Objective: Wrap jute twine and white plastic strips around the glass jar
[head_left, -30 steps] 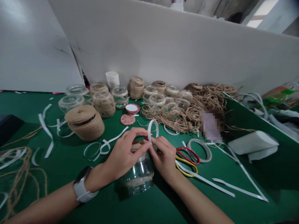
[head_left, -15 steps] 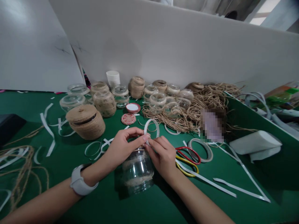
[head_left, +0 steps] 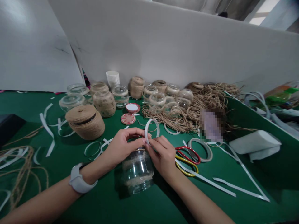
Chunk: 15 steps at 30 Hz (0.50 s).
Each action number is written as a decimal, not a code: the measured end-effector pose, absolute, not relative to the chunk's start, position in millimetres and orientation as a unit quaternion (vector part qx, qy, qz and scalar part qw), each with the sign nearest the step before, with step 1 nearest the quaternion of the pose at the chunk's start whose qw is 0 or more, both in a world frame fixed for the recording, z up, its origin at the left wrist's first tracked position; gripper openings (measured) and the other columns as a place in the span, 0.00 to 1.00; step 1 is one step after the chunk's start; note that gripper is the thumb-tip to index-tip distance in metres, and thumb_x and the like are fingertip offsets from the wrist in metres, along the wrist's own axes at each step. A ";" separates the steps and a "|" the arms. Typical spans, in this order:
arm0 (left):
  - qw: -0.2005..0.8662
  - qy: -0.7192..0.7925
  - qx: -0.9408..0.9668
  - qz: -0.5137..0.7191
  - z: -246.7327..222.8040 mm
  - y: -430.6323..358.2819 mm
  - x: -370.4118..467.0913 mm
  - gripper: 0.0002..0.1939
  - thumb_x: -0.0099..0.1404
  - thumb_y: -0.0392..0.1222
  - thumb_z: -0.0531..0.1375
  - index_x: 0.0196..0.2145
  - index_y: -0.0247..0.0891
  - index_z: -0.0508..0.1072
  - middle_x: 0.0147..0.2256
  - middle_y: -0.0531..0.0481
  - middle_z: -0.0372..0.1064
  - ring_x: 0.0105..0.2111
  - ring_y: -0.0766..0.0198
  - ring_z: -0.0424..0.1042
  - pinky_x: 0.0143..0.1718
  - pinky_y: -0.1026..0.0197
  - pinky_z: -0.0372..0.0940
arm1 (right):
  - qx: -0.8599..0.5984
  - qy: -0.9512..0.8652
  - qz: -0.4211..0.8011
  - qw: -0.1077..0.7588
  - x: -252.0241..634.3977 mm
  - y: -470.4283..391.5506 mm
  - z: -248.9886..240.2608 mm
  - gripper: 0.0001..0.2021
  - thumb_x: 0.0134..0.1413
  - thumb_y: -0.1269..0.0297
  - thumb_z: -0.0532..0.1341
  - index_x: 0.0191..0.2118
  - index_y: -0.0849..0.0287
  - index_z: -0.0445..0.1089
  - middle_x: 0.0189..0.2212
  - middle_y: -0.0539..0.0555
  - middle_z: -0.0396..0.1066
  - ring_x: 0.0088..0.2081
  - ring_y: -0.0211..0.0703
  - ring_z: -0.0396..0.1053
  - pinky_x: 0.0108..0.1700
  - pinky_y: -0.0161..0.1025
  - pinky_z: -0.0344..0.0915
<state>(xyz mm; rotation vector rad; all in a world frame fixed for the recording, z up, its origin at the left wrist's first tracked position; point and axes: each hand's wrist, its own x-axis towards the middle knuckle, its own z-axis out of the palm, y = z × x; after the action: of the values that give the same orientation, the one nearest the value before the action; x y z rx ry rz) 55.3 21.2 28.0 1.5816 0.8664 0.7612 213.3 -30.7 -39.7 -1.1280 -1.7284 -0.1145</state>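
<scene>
A narrow roll of whitish tape (head_left: 147, 128) stands upright above a glass jar (head_left: 139, 171). My right hand (head_left: 163, 152) pinches the lower part of the roll between thumb and fingers. From the left, my left hand (head_left: 126, 144) reaches to the same spot, its thumb and fingers closed at the roll's lower left edge; whatever lies between those fingertips is too small to make out. The jar sits on the green table under both hands, with patchy bands around its glass, its top partly hidden by the fingers.
Scissors with red and yellow handles (head_left: 188, 155) lie right of my right hand, beside a larger tape roll (head_left: 209, 151). A twine-covered pot (head_left: 86, 124), red lids (head_left: 128, 118), several jars and tangled twine (head_left: 210, 96) stand behind. White strips (head_left: 245, 186) lie right.
My left fingertips have shifted slightly left and down, away from the front of the tape roll. My right hand and the roll have barely moved.
</scene>
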 end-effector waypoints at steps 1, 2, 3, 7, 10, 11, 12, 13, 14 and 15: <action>0.560 0.367 0.670 0.322 28.1 21.3 55.5 0.08 0.59 0.40 0.64 0.36 0.36 0.80 0.36 0.46 0.80 0.40 0.55 0.77 0.42 0.56 0.70 | -0.470 -0.717 -0.048 0.513 213.3 -30.8 -39.8 0.08 0.65 0.69 0.58 0.42 0.61 0.76 0.27 0.55 0.74 0.28 0.41 0.64 0.31 0.38 0.64; 0.561 0.366 0.669 0.322 28.1 21.3 55.6 0.08 0.59 0.39 0.64 0.36 0.36 0.80 0.36 0.46 0.80 0.40 0.55 0.77 0.42 0.56 0.71 | -0.470 -0.717 -0.048 0.513 213.4 -30.8 -39.8 0.08 0.65 0.69 0.58 0.42 0.60 0.76 0.27 0.55 0.74 0.28 0.41 0.64 0.30 0.38 0.64; 0.562 0.366 0.668 0.323 27.9 21.3 55.9 0.08 0.59 0.39 0.64 0.36 0.36 0.80 0.36 0.46 0.81 0.40 0.55 0.77 0.42 0.56 0.71 | -0.471 -0.717 -0.048 0.512 213.5 -30.9 -39.7 0.08 0.65 0.69 0.59 0.42 0.60 0.77 0.27 0.55 0.74 0.28 0.41 0.65 0.30 0.38 0.64; 0.572 0.363 0.658 0.329 27.0 21.1 56.3 0.07 0.59 0.41 0.65 0.35 0.37 0.80 0.36 0.46 0.80 0.39 0.56 0.77 0.41 0.56 0.71 | -0.467 -0.721 -0.052 0.510 213.9 -31.3 -39.1 0.09 0.65 0.69 0.59 0.42 0.60 0.77 0.27 0.55 0.74 0.28 0.42 0.64 0.29 0.39 0.64; 0.594 0.363 0.640 0.325 27.3 21.8 55.5 0.06 0.57 0.40 0.65 0.33 0.37 0.80 0.35 0.47 0.80 0.37 0.57 0.77 0.40 0.57 0.70 | -0.461 -0.723 -0.057 0.512 213.8 -31.4 -38.8 0.09 0.65 0.70 0.58 0.44 0.60 0.77 0.27 0.55 0.74 0.28 0.42 0.64 0.29 0.39 0.64; 0.607 0.363 0.631 0.319 27.7 22.3 55.0 0.06 0.56 0.40 0.65 0.33 0.37 0.80 0.35 0.47 0.80 0.37 0.57 0.77 0.40 0.57 0.70 | -0.460 -0.723 -0.060 0.511 213.7 -31.4 -38.7 0.09 0.65 0.69 0.59 0.45 0.59 0.77 0.27 0.55 0.74 0.28 0.42 0.64 0.29 0.39 0.64; 0.621 0.363 0.621 0.311 28.3 23.0 54.4 0.06 0.56 0.40 0.65 0.33 0.37 0.80 0.35 0.47 0.80 0.36 0.58 0.77 0.40 0.57 0.70 | -0.460 -0.724 -0.064 0.510 213.4 -31.4 -38.5 0.10 0.65 0.69 0.59 0.45 0.58 0.77 0.26 0.54 0.73 0.28 0.42 0.63 0.29 0.39 0.63; 0.636 0.363 0.611 0.300 29.0 23.8 53.6 0.06 0.55 0.39 0.65 0.32 0.38 0.80 0.35 0.48 0.80 0.36 0.58 0.77 0.39 0.57 0.70 | -0.461 -0.725 -0.070 0.507 213.1 -31.3 -38.3 0.10 0.65 0.69 0.59 0.45 0.57 0.77 0.26 0.54 0.73 0.28 0.42 0.63 0.29 0.39 0.63; 0.649 0.362 0.603 0.288 29.7 24.7 52.8 0.06 0.55 0.39 0.65 0.32 0.38 0.80 0.35 0.48 0.80 0.36 0.58 0.77 0.39 0.58 0.70 | -0.461 -0.726 -0.077 0.505 212.7 -31.3 -38.0 0.10 0.65 0.69 0.59 0.45 0.57 0.77 0.26 0.54 0.73 0.27 0.42 0.63 0.29 0.39 0.62; 0.661 0.361 0.597 0.277 30.4 25.6 51.9 0.06 0.54 0.39 0.65 0.32 0.38 0.80 0.35 0.48 0.80 0.36 0.58 0.77 0.39 0.58 0.70 | -0.460 -0.727 -0.086 0.503 212.3 -31.2 -37.6 0.09 0.65 0.69 0.59 0.45 0.57 0.77 0.26 0.54 0.73 0.27 0.41 0.62 0.28 0.38 0.62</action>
<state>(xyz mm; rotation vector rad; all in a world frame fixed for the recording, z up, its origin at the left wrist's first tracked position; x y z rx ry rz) 51.9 25.6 30.4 1.3508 0.8177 0.6259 212.3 -31.2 -37.6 -1.1110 -1.7565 -0.2067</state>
